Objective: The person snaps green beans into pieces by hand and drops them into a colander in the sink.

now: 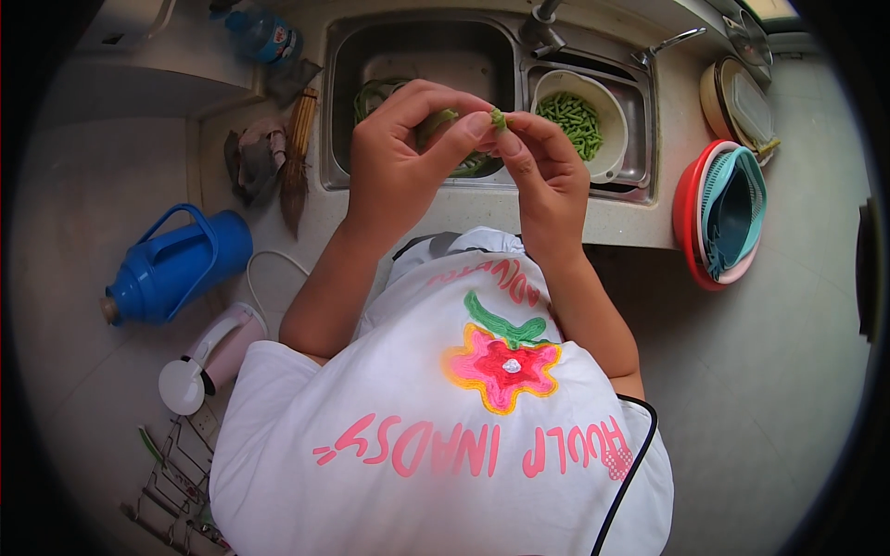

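Above the double steel sink [417, 35], my left hand [396, 153] and my right hand [556, 167] meet at their fingertips. Between them is a short green bean piece [498, 119], pinched by thumb and forefinger of each hand. Behind my left hand, long green beans [372, 94] lie in the left basin, mostly hidden by the hand. A white plastic bowl [615, 132] stands in the right basin, close behind my right hand. It holds many short lengths of green bean [570, 124].
The faucet [542, 31] rises behind the sink. Left are a bamboo brush [299, 153], cloths [257, 160], a plastic bottle [268, 38], a blue thermos flask [184, 264] and a pink kettle [222, 347]. Nested basins [685, 208] and pots [716, 104] stand at right.
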Demonstrator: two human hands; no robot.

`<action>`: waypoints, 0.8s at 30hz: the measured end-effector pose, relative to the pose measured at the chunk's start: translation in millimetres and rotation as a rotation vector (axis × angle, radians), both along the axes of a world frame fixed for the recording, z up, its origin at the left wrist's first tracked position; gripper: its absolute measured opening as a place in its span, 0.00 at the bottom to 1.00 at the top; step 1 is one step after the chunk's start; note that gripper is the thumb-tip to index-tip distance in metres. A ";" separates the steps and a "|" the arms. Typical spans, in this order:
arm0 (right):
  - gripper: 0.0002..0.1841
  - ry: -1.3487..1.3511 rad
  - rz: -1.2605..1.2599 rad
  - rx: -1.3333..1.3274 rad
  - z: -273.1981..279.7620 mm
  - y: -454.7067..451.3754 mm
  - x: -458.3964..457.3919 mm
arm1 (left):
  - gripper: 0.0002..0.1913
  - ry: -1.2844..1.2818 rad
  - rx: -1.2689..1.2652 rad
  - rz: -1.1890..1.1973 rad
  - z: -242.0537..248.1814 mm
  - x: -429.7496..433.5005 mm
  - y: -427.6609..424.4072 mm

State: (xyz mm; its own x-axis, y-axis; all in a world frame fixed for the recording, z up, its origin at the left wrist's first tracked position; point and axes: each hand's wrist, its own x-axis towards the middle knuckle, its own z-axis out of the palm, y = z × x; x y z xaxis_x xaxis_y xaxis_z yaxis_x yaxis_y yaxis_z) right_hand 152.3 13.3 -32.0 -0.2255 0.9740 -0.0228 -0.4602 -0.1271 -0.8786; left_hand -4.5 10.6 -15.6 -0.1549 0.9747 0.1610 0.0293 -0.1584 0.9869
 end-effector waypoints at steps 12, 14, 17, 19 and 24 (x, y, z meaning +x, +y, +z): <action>0.15 -0.655 -0.190 0.619 2.2 13.7 10.7 | 0.05 0.471 0.148 0.009 8.8 8.9 -3.8; 0.14 -0.632 -0.188 0.612 0.1 12.0 9.6 | 0.05 0.472 0.150 0.017 6.7 12.1 -3.9; 0.12 -0.331 -0.148 0.360 1.2 6.8 6.4 | 0.05 0.490 0.179 0.020 -0.3 13.4 -2.4; 0.10 -0.122 -0.129 0.162 5.7 5.8 8.8 | 0.06 0.480 0.153 0.042 -4.1 12.1 -2.9; 0.12 0.021 -0.058 0.116 6.1 10.7 22.0 | 0.09 0.477 0.059 0.020 -4.2 -4.5 -4.6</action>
